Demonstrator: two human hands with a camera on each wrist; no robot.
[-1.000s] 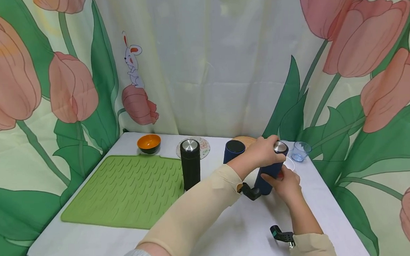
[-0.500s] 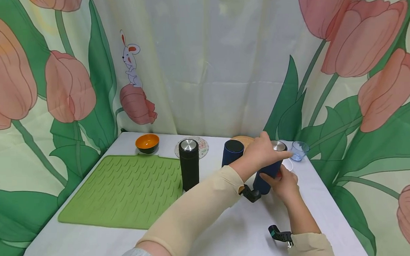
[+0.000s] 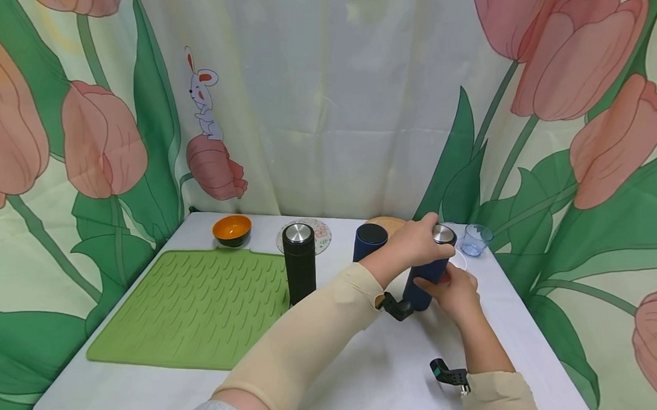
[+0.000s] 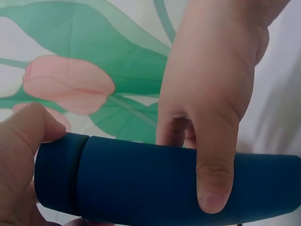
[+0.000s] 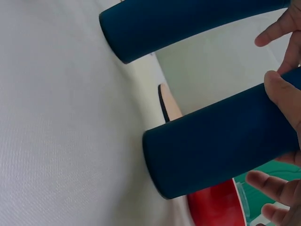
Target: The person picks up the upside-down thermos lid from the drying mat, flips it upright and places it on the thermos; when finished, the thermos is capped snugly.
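Observation:
A dark blue thermos [image 3: 426,279] with a silver-topped cap [image 3: 443,233] stands upright on the white table at the right of the head view. My left hand [image 3: 414,245] reaches across and grips the cap, fingers and thumb at its sides. Lower down, my right hand [image 3: 455,290] holds the body, its thumb [image 4: 214,188] lying across it in the left wrist view. The seam [image 4: 77,174] between cap and body shows there too. Beside this thermos, partly behind my left forearm, is a second blue thermos [image 3: 370,242]; its lower part [image 5: 155,30] shows in the right wrist view.
A black thermos [image 3: 300,266] stands by a green ridged mat [image 3: 191,306]. At the back are an orange bowl [image 3: 232,228], a floral round mat [image 3: 321,235] and a wooden disc [image 3: 386,223]. A clear bluish glass [image 3: 476,241] and red vessel [image 5: 218,205] are at right.
The left hand's fingers stretched out past the cap half a second ago and are now bent around it again. The right hand keeps its hold; the view has shifted slightly.

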